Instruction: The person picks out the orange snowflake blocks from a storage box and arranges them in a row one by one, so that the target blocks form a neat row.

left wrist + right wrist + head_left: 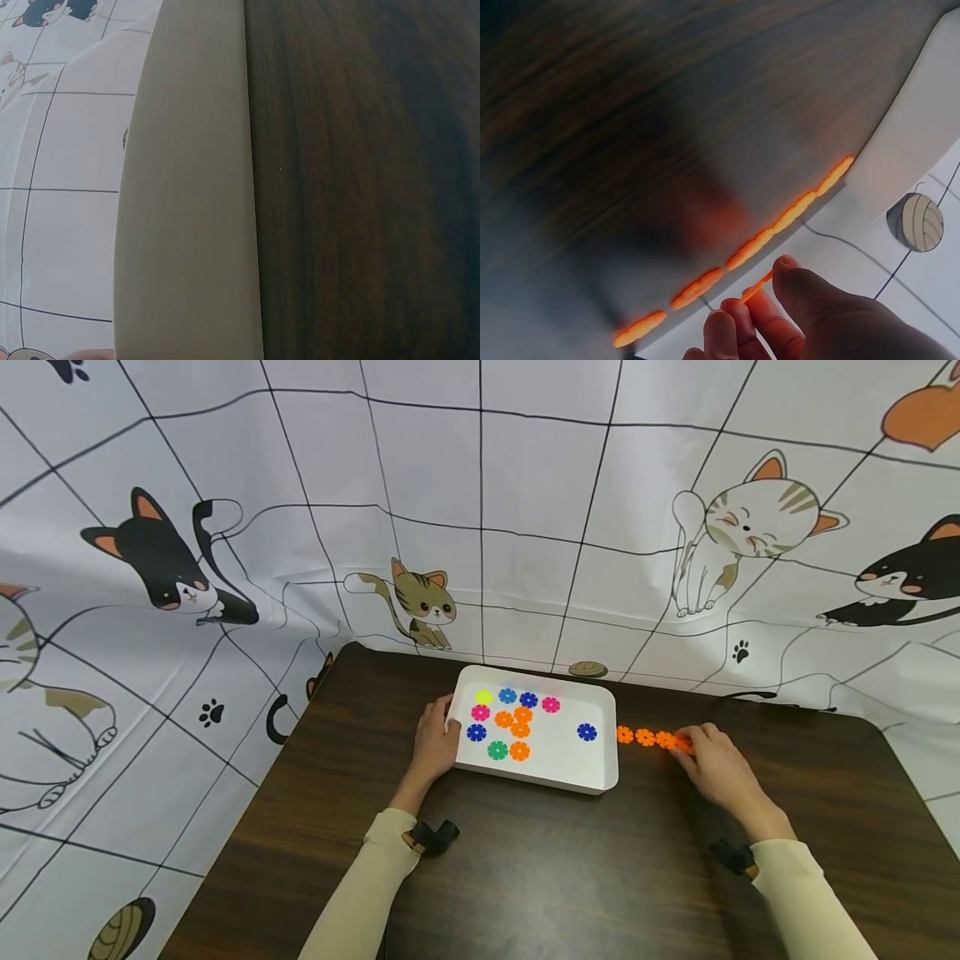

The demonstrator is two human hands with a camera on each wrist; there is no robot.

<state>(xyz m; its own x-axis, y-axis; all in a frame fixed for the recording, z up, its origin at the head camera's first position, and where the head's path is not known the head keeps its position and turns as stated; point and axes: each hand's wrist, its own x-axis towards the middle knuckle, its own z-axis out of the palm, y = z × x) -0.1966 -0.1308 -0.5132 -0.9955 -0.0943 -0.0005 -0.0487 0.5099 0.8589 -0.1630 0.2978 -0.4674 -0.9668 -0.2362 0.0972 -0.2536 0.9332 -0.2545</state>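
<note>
At the left end of the white tray, my left hand grips the wall, thumb over the rim. The tray's outer wall fills the middle of the left wrist view, with a bit of the hand at the bottom edge. To the right of the tray, my right hand pinches an orange notched disc between thumb and fingertips. Beside it a row of orange notched discs lies on the table, running from the tray's right wall toward the hand, which partly covers its end.
Loose notched discs lie in the tray: orange discs, blue discs, pink discs, a green disc and a yellow disc. Behind the dark wooden table hangs a cat-printed white sheet.
</note>
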